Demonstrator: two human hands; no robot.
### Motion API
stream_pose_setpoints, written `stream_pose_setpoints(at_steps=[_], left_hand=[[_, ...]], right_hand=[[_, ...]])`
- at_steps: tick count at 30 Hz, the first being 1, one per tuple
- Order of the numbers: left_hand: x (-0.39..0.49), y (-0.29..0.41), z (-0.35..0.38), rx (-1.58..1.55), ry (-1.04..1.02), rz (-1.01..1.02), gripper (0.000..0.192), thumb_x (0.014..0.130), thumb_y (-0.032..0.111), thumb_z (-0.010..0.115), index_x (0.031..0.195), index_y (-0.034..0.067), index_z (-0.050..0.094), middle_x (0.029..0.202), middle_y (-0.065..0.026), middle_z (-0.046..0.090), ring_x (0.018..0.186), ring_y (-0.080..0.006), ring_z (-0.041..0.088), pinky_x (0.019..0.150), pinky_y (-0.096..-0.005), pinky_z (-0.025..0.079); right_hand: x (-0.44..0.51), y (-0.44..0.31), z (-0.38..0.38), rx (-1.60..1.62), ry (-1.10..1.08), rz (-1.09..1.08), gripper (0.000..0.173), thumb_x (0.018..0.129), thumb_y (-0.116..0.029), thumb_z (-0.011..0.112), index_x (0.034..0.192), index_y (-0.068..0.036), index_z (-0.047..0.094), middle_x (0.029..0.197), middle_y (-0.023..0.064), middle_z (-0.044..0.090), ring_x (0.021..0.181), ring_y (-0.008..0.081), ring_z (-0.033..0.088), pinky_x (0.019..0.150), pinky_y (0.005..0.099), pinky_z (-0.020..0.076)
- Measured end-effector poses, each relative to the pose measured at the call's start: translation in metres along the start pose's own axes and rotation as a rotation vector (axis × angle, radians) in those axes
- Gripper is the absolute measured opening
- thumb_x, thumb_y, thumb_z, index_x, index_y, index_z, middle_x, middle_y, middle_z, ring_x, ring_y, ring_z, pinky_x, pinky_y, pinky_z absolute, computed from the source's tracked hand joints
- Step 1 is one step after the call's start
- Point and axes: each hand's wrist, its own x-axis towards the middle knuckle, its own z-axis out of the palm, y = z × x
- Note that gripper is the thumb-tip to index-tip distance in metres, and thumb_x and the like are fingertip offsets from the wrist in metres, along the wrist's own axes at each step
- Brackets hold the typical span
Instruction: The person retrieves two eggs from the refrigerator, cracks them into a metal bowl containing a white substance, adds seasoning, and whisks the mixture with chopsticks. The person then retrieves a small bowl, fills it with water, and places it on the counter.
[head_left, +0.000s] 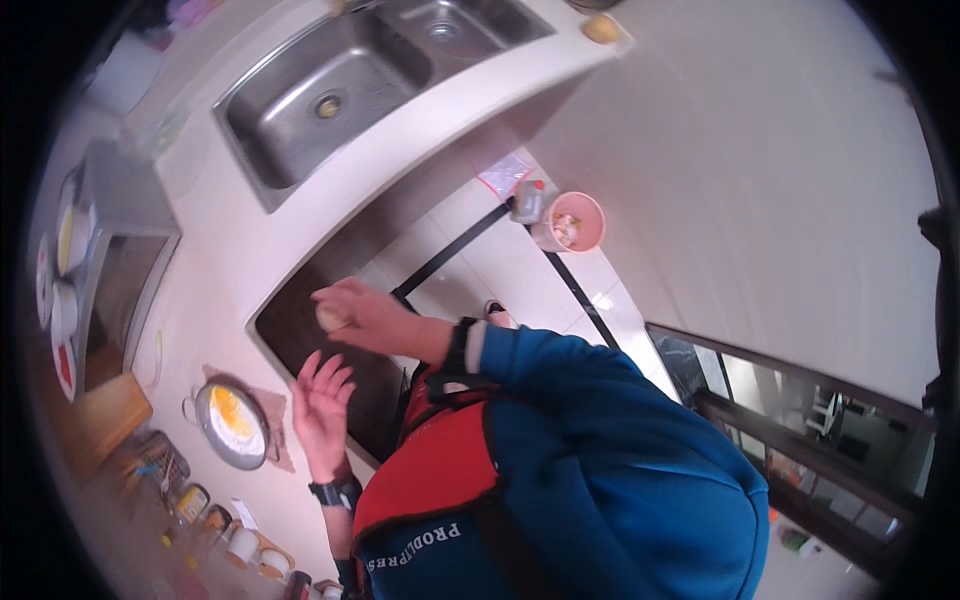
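My right hand (367, 319) holds a pale, rounded object (332, 316), possibly an eggshell, over the counter's front edge; blur hides its exact kind. Just below it in the view, my left hand (322, 409) is empty, palm up, with its fingers spread. To the left of that hand, a round metal pan (261, 450) with side handles stands on a brownish cloth or paper (276, 411) on the counter. White powder (225, 427) and yellow raw egg (231, 409) lie in the pan.
A double steel sink (300, 142) is set into the counter. Left stands a toaster oven (124, 292) with dishes on top; jars (193, 502) and cups (242, 547) line the lower left. A pink bin (592, 225) and plastic jug (529, 201) stand on the floor.
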Motion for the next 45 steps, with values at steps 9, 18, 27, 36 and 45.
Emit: stream_pose_setpoints(at_steps=[9, 18, 27, 36, 45], left_hand=[[0.144, -0.183, 0.224, 0.236, -0.546, -0.355, 0.052, 0.102, 0.04, 0.034, 0.136, 0.001, 0.039, 0.133, -0.0186, 0.05, 0.118, -0.028, 0.052, 0.096, -0.0395, 0.044], [0.145, -0.229, 0.243, 0.199, -0.352, -0.437, 0.054, 0.101, 0.044, 0.037, 0.133, 0.002, 0.044, 0.129, -0.0177, 0.054, 0.116, -0.0282, 0.053, 0.097, -0.0405, 0.044], [0.05, -0.159, 0.107, -0.276, -0.03, -0.12, 0.053, 0.098, 0.042, 0.042, 0.13, 0.001, 0.048, 0.123, -0.019, 0.059, 0.11, -0.03, 0.059, 0.096, -0.0426, 0.046], [-0.085, -0.077, -0.03, -0.486, 0.221, 0.471, 0.053, 0.1, 0.047, 0.036, 0.124, 0.003, 0.054, 0.11, -0.0156, 0.065, 0.098, -0.0257, 0.062, 0.09, -0.0388, 0.046], [-0.265, -0.112, -0.206, -0.642, 0.817, 0.958, 0.045, 0.101, 0.039, 0.037, 0.118, 0.002, 0.057, 0.097, -0.0107, 0.067, 0.094, -0.0223, 0.064, 0.089, -0.0377, 0.048]], right_hand=[[-0.158, 0.071, -0.276, -0.506, 0.618, 0.122, 0.052, 0.074, -0.009, 0.072, 0.122, -0.006, 0.052, 0.109, 0.0171, 0.059, 0.099, 0.0362, 0.058, 0.085, 0.0415, 0.0481], [-0.216, 0.104, -0.436, -0.684, 0.75, 0.421, 0.053, 0.083, -0.03, 0.071, 0.128, -0.008, 0.054, 0.127, 0.0158, 0.054, 0.116, 0.0314, 0.054, 0.094, 0.0391, 0.0454], [-0.123, 0.065, -0.341, -0.121, 0.415, 0.246, 0.043, 0.087, -0.019, 0.066, 0.125, -0.002, 0.054, 0.121, 0.0149, 0.058, 0.111, 0.0267, 0.056, 0.094, 0.0368, 0.0449], [0.001, -0.023, -0.046, -0.09, -0.476, -0.235, 0.039, 0.081, -0.008, 0.067, 0.119, -0.006, 0.057, 0.112, 0.0109, 0.058, 0.098, 0.0228, 0.058, 0.084, 0.033, 0.0466], [0.004, -0.113, 0.193, 0.021, -1.01, -0.43, 0.038, 0.081, -0.003, 0.067, 0.118, -0.004, 0.057, 0.106, 0.0123, 0.059, 0.095, 0.0226, 0.059, 0.084, 0.0328, 0.0485]])
